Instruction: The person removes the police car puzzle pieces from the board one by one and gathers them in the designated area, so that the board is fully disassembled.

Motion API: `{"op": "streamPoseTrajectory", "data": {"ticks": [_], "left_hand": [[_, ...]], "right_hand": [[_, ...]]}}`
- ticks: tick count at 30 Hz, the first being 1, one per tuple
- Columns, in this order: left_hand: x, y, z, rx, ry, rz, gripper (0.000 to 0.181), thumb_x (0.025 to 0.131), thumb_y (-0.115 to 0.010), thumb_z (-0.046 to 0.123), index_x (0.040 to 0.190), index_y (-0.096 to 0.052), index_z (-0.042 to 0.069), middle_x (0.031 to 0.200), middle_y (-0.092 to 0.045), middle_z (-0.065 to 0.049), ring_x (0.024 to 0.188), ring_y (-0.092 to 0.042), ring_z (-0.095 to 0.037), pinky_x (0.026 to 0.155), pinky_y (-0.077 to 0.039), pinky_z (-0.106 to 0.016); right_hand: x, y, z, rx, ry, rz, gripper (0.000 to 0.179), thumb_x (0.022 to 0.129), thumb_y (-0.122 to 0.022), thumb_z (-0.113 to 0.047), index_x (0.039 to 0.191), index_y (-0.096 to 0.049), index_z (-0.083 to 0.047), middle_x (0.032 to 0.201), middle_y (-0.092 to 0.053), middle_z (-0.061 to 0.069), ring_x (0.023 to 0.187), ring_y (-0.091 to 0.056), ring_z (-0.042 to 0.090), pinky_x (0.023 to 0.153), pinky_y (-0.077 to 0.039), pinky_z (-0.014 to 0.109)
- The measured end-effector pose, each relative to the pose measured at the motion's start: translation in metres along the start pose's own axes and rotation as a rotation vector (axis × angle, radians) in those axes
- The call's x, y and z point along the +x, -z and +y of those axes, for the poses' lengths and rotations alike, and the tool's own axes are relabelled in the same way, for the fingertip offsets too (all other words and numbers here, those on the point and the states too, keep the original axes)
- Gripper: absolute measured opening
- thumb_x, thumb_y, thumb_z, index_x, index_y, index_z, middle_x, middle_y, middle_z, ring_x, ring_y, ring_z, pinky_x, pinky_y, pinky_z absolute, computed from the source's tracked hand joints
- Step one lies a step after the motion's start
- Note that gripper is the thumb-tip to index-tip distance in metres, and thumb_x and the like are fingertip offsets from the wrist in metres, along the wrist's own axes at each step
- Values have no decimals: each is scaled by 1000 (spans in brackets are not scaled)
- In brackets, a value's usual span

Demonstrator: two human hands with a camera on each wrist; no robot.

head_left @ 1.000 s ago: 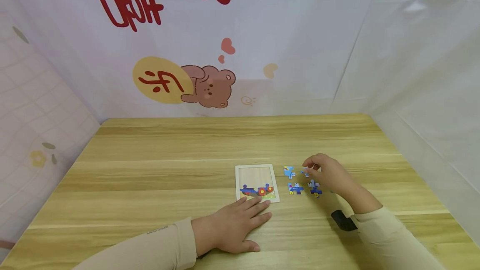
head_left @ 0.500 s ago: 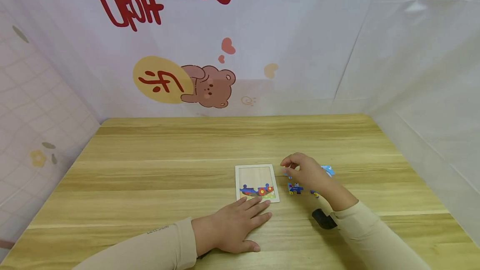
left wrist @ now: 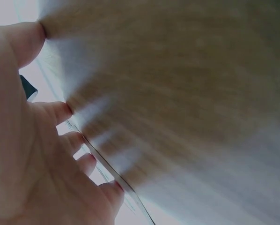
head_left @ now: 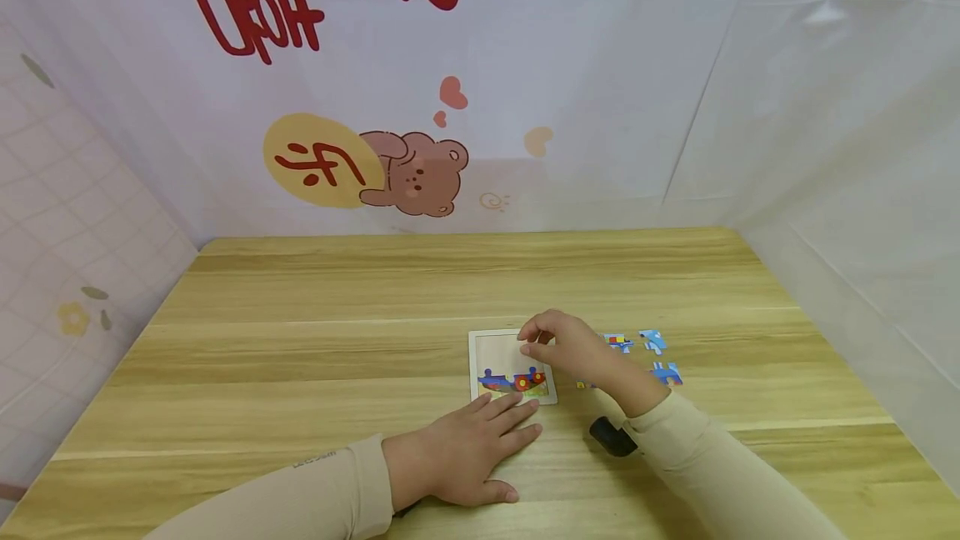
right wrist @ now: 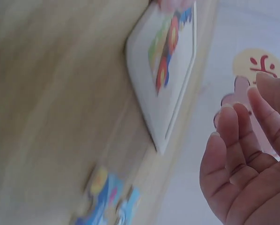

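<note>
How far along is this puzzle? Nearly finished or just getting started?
Early on. Done: only the bottom row is filled in the tray; above it is bare wood. In hand: the right hand is over the tray with fingers curled, whether round a piece I cannot tell, while the left hand lies flat at the tray's near edge. Left: loose pieces lie to the right.

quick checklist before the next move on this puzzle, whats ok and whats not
1. Puzzle tray flat on the table: ok.
2. Left hand steadying the tray's near edge: ok, fingertips rest at it.
3. Right hand over the tray's bare upper part: ok.
4. A piece held in the right hand: cannot tell, fingers hide it.
5. Bottom row of pieces seated: ok.
6. Loose pieces within reach, right of the tray: ok.
</note>
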State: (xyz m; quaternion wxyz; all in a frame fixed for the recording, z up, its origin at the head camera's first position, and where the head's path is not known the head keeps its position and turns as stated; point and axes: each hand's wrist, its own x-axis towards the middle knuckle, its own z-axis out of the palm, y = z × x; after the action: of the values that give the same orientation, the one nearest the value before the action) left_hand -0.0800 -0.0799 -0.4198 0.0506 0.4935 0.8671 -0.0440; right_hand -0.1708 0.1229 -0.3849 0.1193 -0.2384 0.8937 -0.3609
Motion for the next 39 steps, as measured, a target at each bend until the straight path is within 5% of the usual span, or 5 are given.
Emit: {"op": "streamPoseTrajectory", "data": {"ticks": [19,39], "left_hand": [[0,0,0,28,-10,21,70,96,-38,62,150,-36,18,157,-28,-5,143,-28,-23,111,-33,-39],[1,0,2,87,-16,33,70,95,-38,62,149,-38,16,157,-28,-7,142,-28,-21,111,-31,-32]], "right_hand": [[18,-26,-6,47,-60,-111,7,91,-65,-11,96,-69,-8,87,-61,-2,70,-52,12,62,-46,26],[21,-40,-13,15,-88,-191,6,92,-64,-12,94,-68,-8,84,-64,-4,76,-55,11,71,-47,26]]}}
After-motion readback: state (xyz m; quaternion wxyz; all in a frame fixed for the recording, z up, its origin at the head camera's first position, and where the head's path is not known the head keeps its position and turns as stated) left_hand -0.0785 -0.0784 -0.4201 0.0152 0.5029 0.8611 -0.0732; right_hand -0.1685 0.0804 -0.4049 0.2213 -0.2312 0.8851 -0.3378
